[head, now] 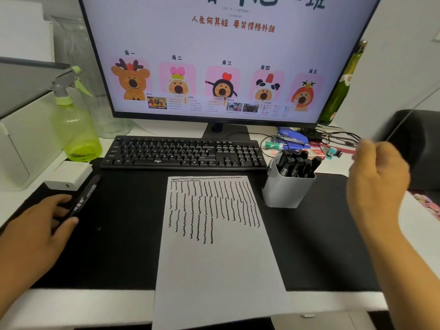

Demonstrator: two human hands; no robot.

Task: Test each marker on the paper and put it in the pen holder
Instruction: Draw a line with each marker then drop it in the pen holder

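A white sheet of paper (219,258) covered with several wavy black test lines lies on the black desk mat. To its right stands a grey pen holder (285,189) with several black markers (297,163) in it. My left hand (40,225) rests on the mat at the left, fingers closed around a black marker (85,194) that points up and away. My right hand (378,179) hovers just right of the pen holder, blurred, fingers loosely curled with nothing visible in them.
A black keyboard (183,152) and a monitor (226,58) stand behind the paper. A green spray bottle (73,125) and a white box (67,175) sit at the left. Cables, a blue stapler (291,135) and a green bottle (342,84) crowd the back right.
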